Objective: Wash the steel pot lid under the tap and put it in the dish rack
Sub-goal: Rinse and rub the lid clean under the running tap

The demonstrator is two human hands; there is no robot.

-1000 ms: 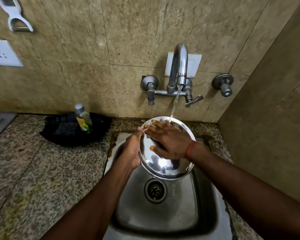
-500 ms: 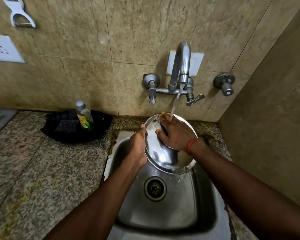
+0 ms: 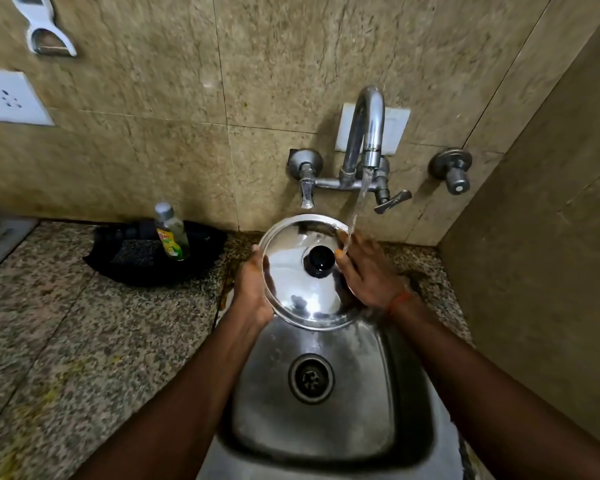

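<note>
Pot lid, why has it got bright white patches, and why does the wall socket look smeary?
Head view: the steel pot lid mirrors the light as white glare; head view, left edge: the wall socket is smeared by motion blur; the wide lens bends the tile lines.

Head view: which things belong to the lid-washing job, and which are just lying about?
Job: steel pot lid, left hand gripping its rim, right hand touching it, running tap, sink.
Lying about: dish soap bottle, scrub pad, wall peeler, wall socket.
</note>
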